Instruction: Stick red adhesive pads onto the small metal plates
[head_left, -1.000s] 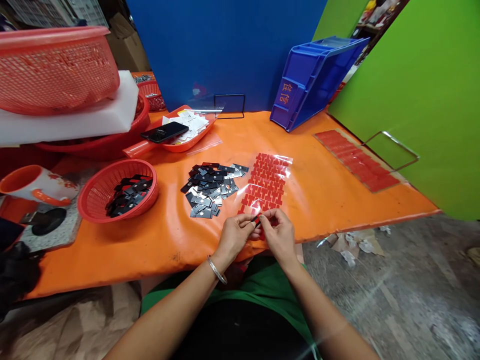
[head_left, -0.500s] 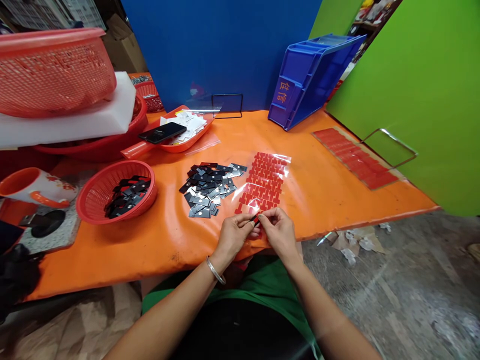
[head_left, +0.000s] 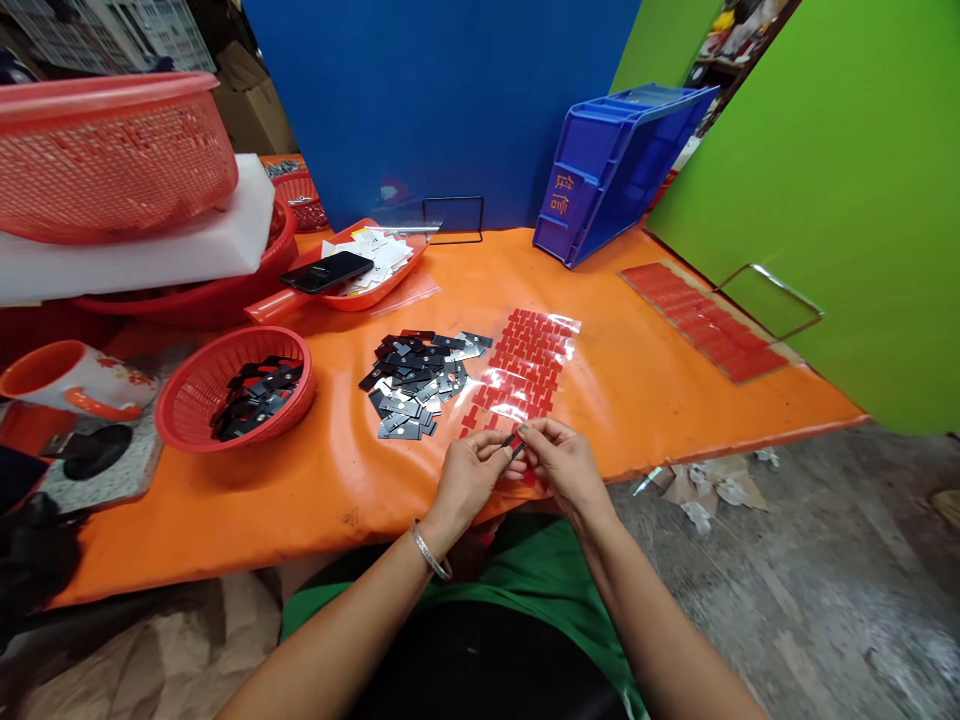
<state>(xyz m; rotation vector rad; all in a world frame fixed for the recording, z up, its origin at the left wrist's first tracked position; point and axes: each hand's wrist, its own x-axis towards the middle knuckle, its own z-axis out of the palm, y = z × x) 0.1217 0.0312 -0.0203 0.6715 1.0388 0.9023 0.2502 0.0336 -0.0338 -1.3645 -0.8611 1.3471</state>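
Close to the table's front edge, my left hand [head_left: 472, 472] pinches a small black plate [head_left: 514, 449] between thumb and fingers. My right hand [head_left: 561, 460] is closed at the plate's other end, its thumb and forefinger pressed together there; a bit of red shows beside them. Just beyond both hands lies a clear sheet of red T-shaped stickers [head_left: 525, 365], its near end partly hidden by the fingers. Left of the sheet is a loose pile of black and silvery plates [head_left: 420, 380]. More dark plates lie in a small red basket [head_left: 174, 400] farther left.
A red scoop [head_left: 274, 308] holds white paper slips, with a phone [head_left: 330, 271] on top. A patterned mug [head_left: 82, 378] and stacked red baskets [head_left: 112, 160] stand at left. At the back is a blue bin [head_left: 592, 180]; another red sticker sheet [head_left: 701, 318] lies at right.
My hands have shifted slightly, and the fingertips of my right hand have come a little apart from those of my left. More of the black plate shows between them.
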